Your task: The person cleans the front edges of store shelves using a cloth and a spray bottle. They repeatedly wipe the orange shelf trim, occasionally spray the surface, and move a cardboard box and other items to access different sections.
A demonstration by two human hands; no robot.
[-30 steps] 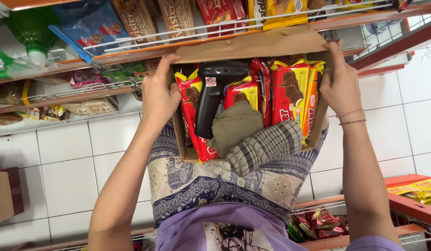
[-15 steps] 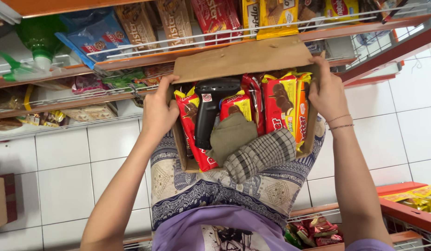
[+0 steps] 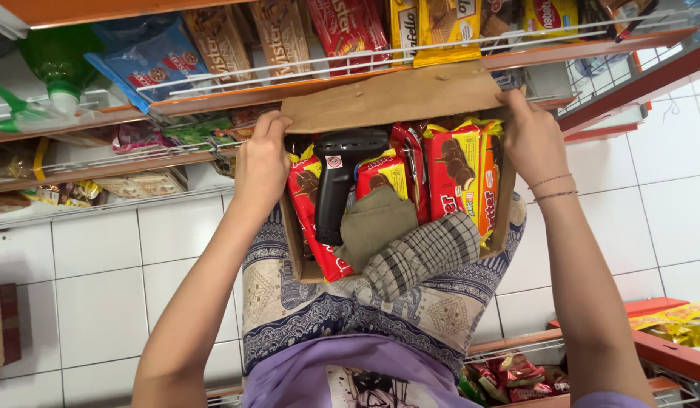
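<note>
I hold an open cardboard box (image 3: 395,97) against my patterned skirt. My left hand (image 3: 264,162) grips its left wall and my right hand (image 3: 533,143) grips its right wall, with thin bracelets on that wrist. Inside stand several red and yellow biscuit packets (image 3: 454,170) and a black handheld scanner (image 3: 336,181). An olive cloth (image 3: 374,223) and a checked cloth (image 3: 422,253) lie folded on top, toward my body.
Orange shelves with white wire rails (image 3: 350,64) hold snack packets just beyond the box. A green bottle (image 3: 52,72) lies on the shelf at left. White floor tiles (image 3: 101,295) show below. More packets sit in a lower wire shelf (image 3: 508,370) at right.
The box and both hands have slid slightly lower in view, away from the shelf rail. Both hands keep the same grip.
</note>
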